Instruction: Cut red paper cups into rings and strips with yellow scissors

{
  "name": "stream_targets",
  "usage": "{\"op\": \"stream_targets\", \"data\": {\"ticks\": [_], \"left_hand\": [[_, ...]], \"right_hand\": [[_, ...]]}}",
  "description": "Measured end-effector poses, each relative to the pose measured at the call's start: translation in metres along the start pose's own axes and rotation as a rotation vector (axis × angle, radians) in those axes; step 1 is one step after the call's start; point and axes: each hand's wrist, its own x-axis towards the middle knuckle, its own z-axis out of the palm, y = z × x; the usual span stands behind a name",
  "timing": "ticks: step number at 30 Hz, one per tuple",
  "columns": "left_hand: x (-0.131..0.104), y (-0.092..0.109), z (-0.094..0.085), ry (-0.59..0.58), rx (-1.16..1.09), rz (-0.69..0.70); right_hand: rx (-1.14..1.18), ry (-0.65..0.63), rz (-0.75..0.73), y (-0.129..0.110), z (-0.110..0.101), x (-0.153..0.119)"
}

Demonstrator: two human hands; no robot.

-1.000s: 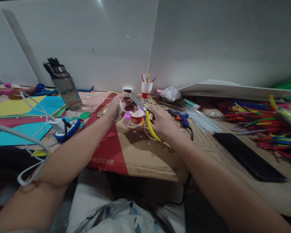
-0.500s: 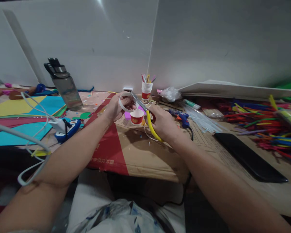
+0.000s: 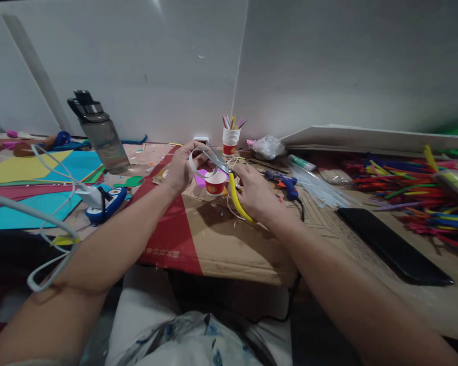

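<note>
The bottle [image 3: 106, 140] is left of the scissors [image 3: 235, 195], glue gun [image 3: 289, 186] right, stacked cups [image 3: 231, 138] behind.

None readable; characters [image 3: 162, 253] on red cardboard [image 3: 171, 229] blurred.

Water bottle [image 3: 105, 142] beside coloured sheets [image 3: 30, 208]; flat black slab [image 3: 393, 246] near multicoloured strips [image 3: 397, 180].

I look through one head-worn camera, facing forward and down, with the wearer's lap [image 3: 137, 305] close at bottom centre. The left forearm [image 3: 118, 244] and right forearm [image 3: 328, 269] enter from the lower corners; the left hand [image 3: 182, 166] and right hand [image 3: 255, 192] sit farther off, mid-frame. The wall [image 3: 145, 76], farthest, fills the top.
</note>
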Motion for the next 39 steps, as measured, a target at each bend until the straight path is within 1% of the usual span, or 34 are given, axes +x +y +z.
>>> {"op": "stream_targets", "data": {"ticks": [2, 5, 9, 15, 20, 27, 34, 39], "left_hand": [[-0.0007, 0.0000, 0.0009, 0.012, 0.012, 0.013], [-0.0014, 0.0005, 0.0016, 0.020, 0.002, -0.008], [-0.0014, 0.0008, 0.0011, 0.006, -0.013, -0.044], [-0.0021, 0.0025, 0.0004, -0.027, -0.037, -0.055], [-0.0001, 0.0040, -0.0002, -0.021, -0.038, -0.101], [0.0016, 0.0040, -0.0024, -0.052, -0.030, -0.156], [-0.0005, 0.0086, 0.0012, -0.018, -0.072, -0.105], [-0.0005, 0.0041, 0.0003, -0.028, -0.056, -0.094]], "right_hand": [[-0.001, 0.004, -0.003, 0.0000, -0.0001, 0.0005], [0.006, 0.008, -0.015, -0.0003, -0.0002, 0.0013], [0.009, 0.007, -0.007, -0.0007, -0.0004, 0.0015], [-0.011, 0.008, -0.006, -0.0009, -0.0009, 0.0014], [-0.026, 0.014, -0.028, -0.0003, -0.0015, 0.0017], [-0.058, 0.021, -0.023, -0.0001, -0.0021, 0.0014], [-0.030, 0.013, 0.003, -0.0020, -0.0039, 0.0010], [-0.060, 0.017, 0.003, -0.0017, -0.0020, 0.0010]]}}
